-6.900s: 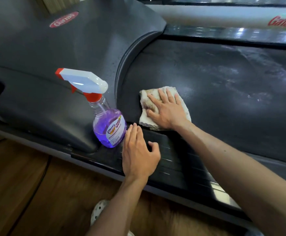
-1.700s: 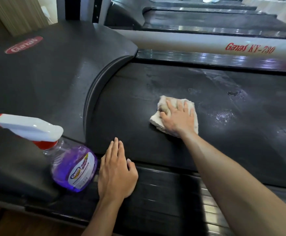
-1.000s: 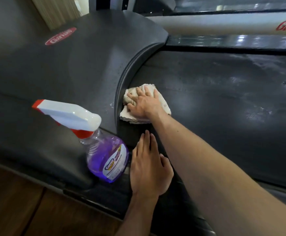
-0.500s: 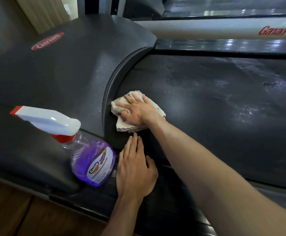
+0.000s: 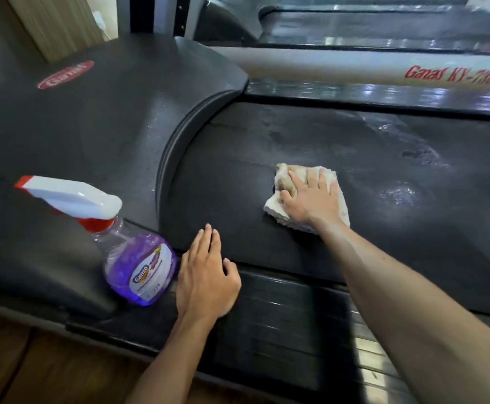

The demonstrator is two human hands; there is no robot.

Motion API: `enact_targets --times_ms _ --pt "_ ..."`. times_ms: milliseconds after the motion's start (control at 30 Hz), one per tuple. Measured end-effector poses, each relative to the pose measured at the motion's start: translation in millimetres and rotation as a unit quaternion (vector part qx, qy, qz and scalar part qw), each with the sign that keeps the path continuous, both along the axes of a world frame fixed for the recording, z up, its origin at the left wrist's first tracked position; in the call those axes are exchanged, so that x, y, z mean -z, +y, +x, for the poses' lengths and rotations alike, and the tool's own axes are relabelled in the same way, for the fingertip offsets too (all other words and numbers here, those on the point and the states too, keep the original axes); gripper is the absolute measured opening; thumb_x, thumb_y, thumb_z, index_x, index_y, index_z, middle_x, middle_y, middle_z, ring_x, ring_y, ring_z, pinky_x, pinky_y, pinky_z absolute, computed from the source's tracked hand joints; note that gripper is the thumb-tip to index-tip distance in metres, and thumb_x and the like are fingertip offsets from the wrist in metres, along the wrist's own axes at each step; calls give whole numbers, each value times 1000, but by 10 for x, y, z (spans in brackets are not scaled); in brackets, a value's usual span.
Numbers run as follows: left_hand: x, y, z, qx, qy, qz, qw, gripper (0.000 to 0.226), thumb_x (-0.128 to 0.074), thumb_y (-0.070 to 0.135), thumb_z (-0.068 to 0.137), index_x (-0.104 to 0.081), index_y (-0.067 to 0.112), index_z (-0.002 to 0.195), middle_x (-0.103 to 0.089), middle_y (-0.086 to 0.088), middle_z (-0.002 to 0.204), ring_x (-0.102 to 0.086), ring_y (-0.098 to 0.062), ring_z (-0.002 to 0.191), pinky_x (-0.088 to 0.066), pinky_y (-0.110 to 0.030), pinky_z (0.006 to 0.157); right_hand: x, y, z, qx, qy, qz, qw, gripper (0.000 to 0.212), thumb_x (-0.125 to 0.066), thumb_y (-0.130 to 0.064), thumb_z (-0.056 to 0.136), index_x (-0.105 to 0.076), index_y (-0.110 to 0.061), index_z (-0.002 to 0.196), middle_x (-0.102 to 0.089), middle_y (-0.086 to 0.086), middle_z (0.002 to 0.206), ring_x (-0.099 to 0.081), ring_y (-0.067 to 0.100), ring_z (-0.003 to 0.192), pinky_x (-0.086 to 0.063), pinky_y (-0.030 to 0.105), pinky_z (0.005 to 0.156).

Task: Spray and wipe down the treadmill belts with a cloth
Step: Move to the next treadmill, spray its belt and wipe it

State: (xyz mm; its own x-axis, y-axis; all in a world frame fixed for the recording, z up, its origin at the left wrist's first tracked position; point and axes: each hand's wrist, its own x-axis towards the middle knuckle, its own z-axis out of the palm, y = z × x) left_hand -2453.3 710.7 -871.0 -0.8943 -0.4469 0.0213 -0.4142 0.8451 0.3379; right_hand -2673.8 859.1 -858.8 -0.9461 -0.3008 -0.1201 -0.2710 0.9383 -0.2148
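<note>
Right hand (image 5: pixel 310 201) flat on the cloth (image 5: pixel 308 196), fingers spread and mostly straight, pressing it onto the belt (image 5: pixel 383 176). Cloth is cream, crumpled, sits mid-belt, well apart from the curved edge of the motor hood (image 5: pixel 107 118). Thumb side seems to tuck against a fold of the cloth, hard to tell if it pinches.

Left hand (image 5: pixel 206 275) palm down, fingers straight and close together, holding nothing. It rests across the near edge of the belt and the ribbed side rail (image 5: pixel 290 316), fingertips on the belt, heel on the rail.

Spray bottle (image 5: pixel 127 243) stands just beside the left hand, to its left, at the foot of the hood. Purple liquid, white trigger head with red tip pointing left, bottle leans in the wide-angle view. Not touched by either hand.

Belt surface dark, with wet shiny patches (image 5: pixel 398 193) to the right of the cloth and streaks toward the far rail. Red logo oval (image 5: pixel 66 74) on the hood. White far frame (image 5: pixel 354 68) carries red lettering. Wood floor (image 5: pixel 19 368) at lower left, wood panel (image 5: pixel 57 21) top left. Another treadmill (image 5: pixel 354 21) beyond, blurred.
</note>
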Motion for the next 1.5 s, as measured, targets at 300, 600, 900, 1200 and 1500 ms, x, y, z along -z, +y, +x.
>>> enact_targets --times_ms 300,600,900,1200,1500 --pt "-106 36 0 -6 -9 8 1000 65 -47 28 97 -33 9 158 -21 -2 168 -18 -16 154 -23 -39 122 72 552 793 42 4 -7 999 73 -30 -64 97 -11 -41 164 0 4 174 12 30 158 9 53 125" --pt "-133 43 5 -13 8 31 999 70 -47 27 98 -23 12 161 -19 -1 169 -16 -14 155 -20 -38 124 109 593 938 46 24 2 999 70 -25 -72 98 -14 -44 162 -4 5 173 8 32 158 8 53 125" --pt "-188 45 -323 1 29 5 1000 65 -47 33 99 -29 14 159 -19 0 169 -12 -12 156 -8 -35 127 139 396 321 53 32 -11 998 74 -25 -73 95 -15 -43 162 -5 6 173 8 33 158 8 54 125" --pt "-14 -189 -1455 -18 49 18 998 65 -48 38 100 -31 14 159 -20 0 169 -11 -12 156 -7 -41 128 172 159 -658 58 38 -4 998 75 -25 -71 97 -11 -40 164 -3 8 173 11 34 158 11 55 125" --pt "112 -339 -1677 -42 33 -24 998 70 -37 45 102 -18 14 161 -9 -1 171 -3 -13 157 1 -39 127 202 -119 -1205 26 49 6 998 71 -26 -68 98 -14 -41 163 -8 7 173 6 38 158 7 58 125"
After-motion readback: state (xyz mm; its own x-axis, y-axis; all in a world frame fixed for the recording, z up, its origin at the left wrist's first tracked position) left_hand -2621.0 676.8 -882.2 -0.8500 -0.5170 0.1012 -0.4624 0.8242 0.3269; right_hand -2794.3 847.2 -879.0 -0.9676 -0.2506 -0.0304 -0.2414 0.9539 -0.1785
